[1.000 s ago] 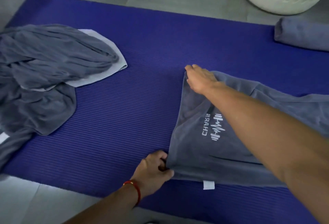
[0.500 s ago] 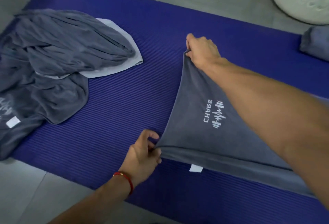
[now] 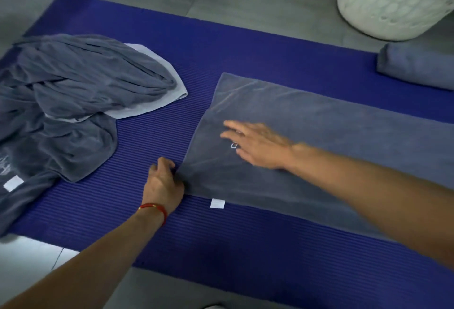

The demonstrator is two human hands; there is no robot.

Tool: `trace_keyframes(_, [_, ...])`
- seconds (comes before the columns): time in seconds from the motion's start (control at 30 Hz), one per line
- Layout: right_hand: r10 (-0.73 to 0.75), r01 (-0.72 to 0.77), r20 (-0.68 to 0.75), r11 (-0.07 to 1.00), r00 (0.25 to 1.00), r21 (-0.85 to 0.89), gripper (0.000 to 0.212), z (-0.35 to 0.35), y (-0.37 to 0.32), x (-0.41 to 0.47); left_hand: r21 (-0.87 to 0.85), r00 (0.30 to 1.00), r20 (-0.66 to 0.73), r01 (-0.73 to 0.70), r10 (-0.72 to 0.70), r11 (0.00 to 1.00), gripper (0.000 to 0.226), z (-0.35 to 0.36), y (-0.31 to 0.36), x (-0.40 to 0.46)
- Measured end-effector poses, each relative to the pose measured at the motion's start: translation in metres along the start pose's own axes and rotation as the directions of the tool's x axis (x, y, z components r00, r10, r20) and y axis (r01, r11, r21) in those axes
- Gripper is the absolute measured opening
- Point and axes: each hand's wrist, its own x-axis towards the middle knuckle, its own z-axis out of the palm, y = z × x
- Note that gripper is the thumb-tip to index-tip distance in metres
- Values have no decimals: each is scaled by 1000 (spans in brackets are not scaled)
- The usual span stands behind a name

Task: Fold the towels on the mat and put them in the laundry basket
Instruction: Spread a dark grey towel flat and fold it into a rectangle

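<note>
A flat grey terry towel [image 3: 319,137] lies on the ribbed purple foam mat [image 3: 245,46]. The left hand [image 3: 163,183] has its fingers pinching the near corner; the right hand [image 3: 258,146] rests flat on the towel, fingers straight.

Ribbed violet-blue mat [image 3: 221,247]; slate-grey towel [image 3: 331,137] with white tag [image 3: 217,203]; at one o'clock, white perforated laundry basket [image 3: 393,9]; red wrist cord [image 3: 154,209].

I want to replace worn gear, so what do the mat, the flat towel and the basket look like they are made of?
Mat: probably foam, matte purple with fine ribs across it. Flat grey towel: soft, limp cloth, likely microfibre or terry, with a matte nap and a sewn white tag. Laundry basket: seemingly moulded white plastic, its stiff wall pierced by oval holes.
</note>
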Motion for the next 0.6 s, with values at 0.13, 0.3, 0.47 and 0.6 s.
trace_keyframes(0.13, [-34, 23, -85, 991, 996, -130, 42, 36, -8, -127, 460, 802, -55, -509, 595, 728, 45, 20, 16, -37])
trace_keyframes(0.3, [158, -161, -35, 948, 987, -276, 23, 62, -6, -256, 365, 478, 292, -856, 828, 366, 44, 88, 41, -78])
trace_keyframes(0.47, [424, -432, -80, 884, 902, -179, 51, 81, -8, -309, 384, 429, 312, -873, 848, 300, 35, 109, 57, -74])
trace_keyframes(0.6, [499, -503, -70, 846, 864, -179, 58, 80, -6, -301, 365, 366, 339, -900, 867, 238, 38, 104, 59, -64])
